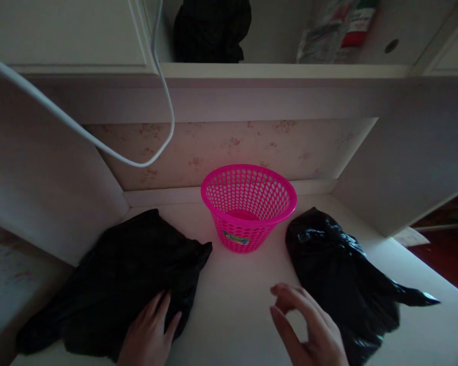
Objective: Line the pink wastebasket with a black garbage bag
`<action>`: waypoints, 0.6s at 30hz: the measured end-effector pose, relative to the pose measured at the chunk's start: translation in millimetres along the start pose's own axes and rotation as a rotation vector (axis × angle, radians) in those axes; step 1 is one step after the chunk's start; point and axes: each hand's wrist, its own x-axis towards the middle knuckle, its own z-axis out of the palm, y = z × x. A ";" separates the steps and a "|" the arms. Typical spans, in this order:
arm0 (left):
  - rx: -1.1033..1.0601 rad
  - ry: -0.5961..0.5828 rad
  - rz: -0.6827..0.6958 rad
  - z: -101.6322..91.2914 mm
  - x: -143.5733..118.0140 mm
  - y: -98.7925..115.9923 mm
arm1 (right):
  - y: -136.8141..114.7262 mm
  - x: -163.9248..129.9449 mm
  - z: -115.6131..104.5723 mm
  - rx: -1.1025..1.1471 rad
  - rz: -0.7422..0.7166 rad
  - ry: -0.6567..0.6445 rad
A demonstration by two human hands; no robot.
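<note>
My left hand (148,333) rests on the near right part of a black plastic bag (125,274), thumb apart from the fingers. That bag lies flattened on the left of the white surface. My right hand (311,330) is curved, with a gap between thumb and forefinger and nothing in it. It is just left of a second black plastic bag (341,274), which is fuller and gathered, with a twisted end pointing right. Beyond both hands a pink perforated plastic basket (248,221) stands upright against the back, and its visible inside holds nothing.
The white surface (232,305) is bounded by side panels and a floral back wall (232,147). A white cable (99,145) hangs across the upper left. Overhead, a shelf (282,71) holds another black bag (213,30) and a red-and-white package (359,25).
</note>
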 end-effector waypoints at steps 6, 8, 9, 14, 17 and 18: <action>-0.137 -0.085 0.031 3.9 -7.4 9.9 | 18.0 74.4 10.7 -0.090 0.243 -0.113; -0.177 -0.022 0.068 3.8 -13.1 5.8 | 27.0 90.6 8.9 -0.197 0.233 -0.174; -0.193 0.020 0.073 2.8 -15.7 2.9 | 30.0 96.7 8.0 -0.241 0.229 -0.195; -0.272 0.269 0.006 -13.4 -22.0 -12.7 | 33.7 109.8 1.4 -0.330 0.156 -0.112; -0.306 0.382 -0.043 -24.9 -20.2 -20.3 | 29.7 104.6 -7.7 -0.335 0.091 -0.041; -0.321 0.390 -0.061 -27.6 -19.2 -22.2 | 27.8 101.0 -12.2 -0.324 0.076 -0.031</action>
